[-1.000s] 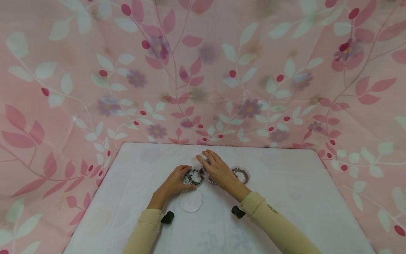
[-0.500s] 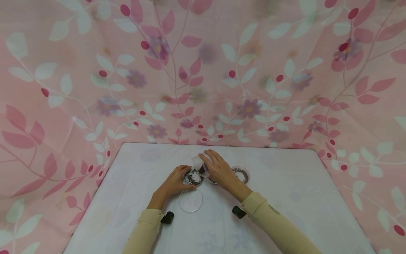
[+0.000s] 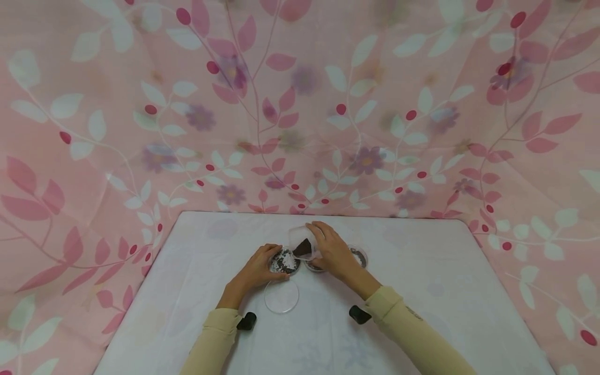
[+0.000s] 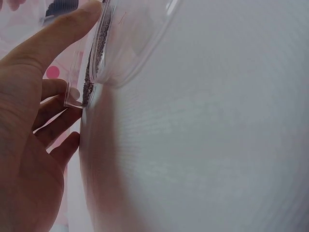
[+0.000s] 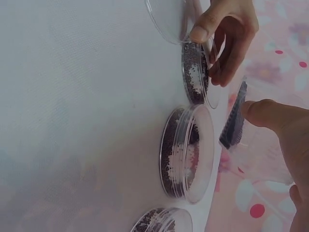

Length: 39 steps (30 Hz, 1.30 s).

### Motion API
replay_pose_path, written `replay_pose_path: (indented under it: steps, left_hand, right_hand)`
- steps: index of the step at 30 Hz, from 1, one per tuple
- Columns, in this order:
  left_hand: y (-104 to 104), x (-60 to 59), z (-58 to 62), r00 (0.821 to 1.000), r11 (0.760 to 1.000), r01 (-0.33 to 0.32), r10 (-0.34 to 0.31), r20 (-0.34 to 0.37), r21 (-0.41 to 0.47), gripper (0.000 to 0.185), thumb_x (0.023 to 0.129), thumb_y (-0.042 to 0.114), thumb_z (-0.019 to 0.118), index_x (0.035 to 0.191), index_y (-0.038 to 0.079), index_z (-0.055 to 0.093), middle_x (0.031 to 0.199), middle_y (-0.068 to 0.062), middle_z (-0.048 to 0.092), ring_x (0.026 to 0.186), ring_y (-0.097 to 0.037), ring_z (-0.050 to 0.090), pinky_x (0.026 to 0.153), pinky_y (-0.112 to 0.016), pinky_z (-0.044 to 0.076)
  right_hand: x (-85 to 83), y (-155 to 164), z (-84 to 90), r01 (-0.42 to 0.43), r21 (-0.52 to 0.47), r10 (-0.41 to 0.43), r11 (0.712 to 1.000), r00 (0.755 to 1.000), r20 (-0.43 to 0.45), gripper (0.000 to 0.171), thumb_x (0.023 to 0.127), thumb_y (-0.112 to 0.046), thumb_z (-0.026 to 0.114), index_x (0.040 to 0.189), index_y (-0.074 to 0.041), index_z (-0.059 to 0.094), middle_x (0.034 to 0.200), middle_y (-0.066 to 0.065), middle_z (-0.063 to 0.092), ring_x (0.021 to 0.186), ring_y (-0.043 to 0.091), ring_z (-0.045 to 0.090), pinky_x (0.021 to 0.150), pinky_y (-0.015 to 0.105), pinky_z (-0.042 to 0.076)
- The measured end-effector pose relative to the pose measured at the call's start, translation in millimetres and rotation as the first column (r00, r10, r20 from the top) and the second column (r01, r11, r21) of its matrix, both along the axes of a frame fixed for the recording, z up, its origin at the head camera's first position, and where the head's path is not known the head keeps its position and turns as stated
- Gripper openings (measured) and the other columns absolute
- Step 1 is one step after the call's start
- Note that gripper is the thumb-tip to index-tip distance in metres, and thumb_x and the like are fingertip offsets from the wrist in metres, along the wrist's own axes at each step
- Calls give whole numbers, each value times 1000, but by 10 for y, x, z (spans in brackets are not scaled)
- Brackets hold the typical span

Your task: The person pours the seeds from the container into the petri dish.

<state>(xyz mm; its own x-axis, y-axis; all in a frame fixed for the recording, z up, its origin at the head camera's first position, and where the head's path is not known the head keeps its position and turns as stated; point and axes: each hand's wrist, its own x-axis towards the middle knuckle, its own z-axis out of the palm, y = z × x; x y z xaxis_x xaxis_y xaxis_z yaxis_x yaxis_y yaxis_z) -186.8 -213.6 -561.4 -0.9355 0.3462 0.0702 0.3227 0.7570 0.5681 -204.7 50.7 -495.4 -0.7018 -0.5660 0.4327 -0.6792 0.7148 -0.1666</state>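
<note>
My left hand grips the leftmost petri dish by its sides, thumb in front and fingers behind. Dark granules fill the dish, with white bits scattered over them. My right hand holds a clear plastic cup tilted over that dish's right side. Dark material lies inside the cup; the right wrist view shows the right thumb against the cup wall. A loose clear lid lies flat just in front of the gripped dish.
A middle petri dish, partly hidden under my right hand in the head view, and a right-hand dish stand in the same row, with similar contents. Black wrist devices sit at both cuffs. Pink floral cloth hangs behind the white table.
My right hand has shifted slightly right and turned, so the cup and its dark contents show more. The left hand keeps its hold on the dish.
</note>
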Motion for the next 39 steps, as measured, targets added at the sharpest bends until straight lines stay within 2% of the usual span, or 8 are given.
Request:
replay_pose_path:
  steps: [9,21,27,34,39]
  left_hand:
    - [7,17,32,1000,1000,-5,5,0,11,93,70,52,84,144,9,49,143,-11,50,135,-30,46,110,-49,41]
    - [5,0,0,999,1000,-13,14,44,-6,93,71,54,83,146,12,47,146,-9,48,138,-28,43,113,-48,39]
    - [10,-3,-11,999,1000,-16,16,39,4,94,70,55,83,146,13,47,146,-8,49,138,-28,43,113,-48,39]
    - [10,-14,-22,1000,1000,-12,12,21,-8,93,70,56,83,146,13,48,144,-7,50,137,-27,44,112,-48,39]
    - [5,2,0,1000,1000,-8,8,6,-9,93,70,53,84,144,10,49,143,-9,51,135,-28,46,112,-48,40]
  right_hand:
    - [25,181,7,55,-182,-36,982,993,109,100,66,-24,91,148,-8,36,141,12,47,128,28,52,100,41,52]
    - [59,539,3,178,-323,-99,929,964,248,100,70,-30,90,148,-6,32,134,17,50,116,34,58,94,53,53]
    - [81,800,-36,237,-405,-120,883,949,291,97,70,-29,90,145,-2,36,127,22,52,110,37,58,89,55,52]
    - [116,1134,-146,296,-494,-123,818,928,352,97,72,-27,89,146,1,33,141,24,44,129,41,49,104,56,45]
    - [177,1305,-223,356,-515,-152,780,906,396,98,71,-25,89,146,3,33,142,23,45,131,42,48,105,56,43]
